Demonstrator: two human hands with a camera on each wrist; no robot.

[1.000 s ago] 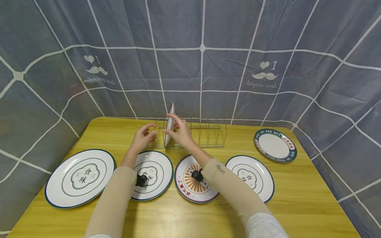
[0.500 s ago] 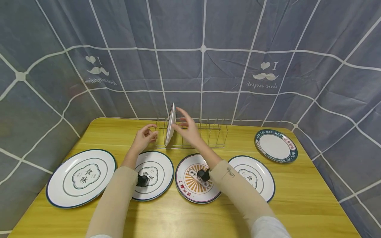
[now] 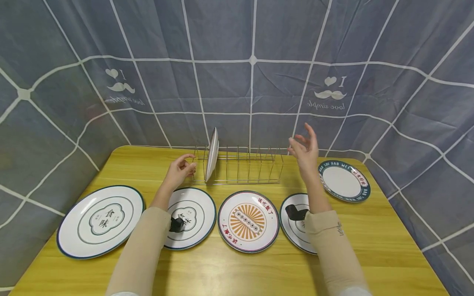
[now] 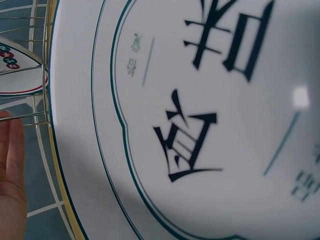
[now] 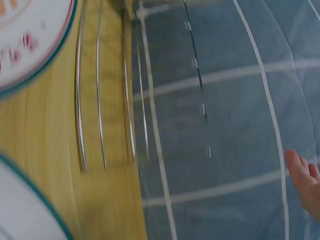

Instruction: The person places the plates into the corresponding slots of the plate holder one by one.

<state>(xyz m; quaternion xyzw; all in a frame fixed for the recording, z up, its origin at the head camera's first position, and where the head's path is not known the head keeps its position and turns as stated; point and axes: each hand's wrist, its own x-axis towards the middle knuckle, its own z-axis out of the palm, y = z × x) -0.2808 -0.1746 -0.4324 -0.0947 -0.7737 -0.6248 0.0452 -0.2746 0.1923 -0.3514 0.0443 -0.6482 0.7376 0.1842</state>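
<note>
A wire dish rack [image 3: 244, 181] stands at the back of the table. My left hand [image 3: 178, 170] holds its left end between curled fingers and thumb; in the left wrist view the fingers [image 4: 15, 150] meet a rack wire. One white plate [image 3: 212, 158] stands on edge in the rack's left part, leaning slightly right. My right hand [image 3: 305, 153] is raised in the air beyond the rack's right end, fingers loosely bent and holding nothing. It is nearest the small plate with a dark green lettered rim [image 3: 342, 181], which lies at the back right.
Across the front lie a large oval white plate [image 3: 79, 222], a round green-rimmed plate [image 3: 201, 205], a plate with an orange ray print [image 3: 249, 201] and another green-rimmed plate [image 3: 292, 234], partly under my right forearm. A grey checked curtain [image 3: 229, 86] hangs behind the table.
My right hand has let go of the plate standing in the rack and moved right and up, past the rack's right end. The left hand has stayed at the rack.
</note>
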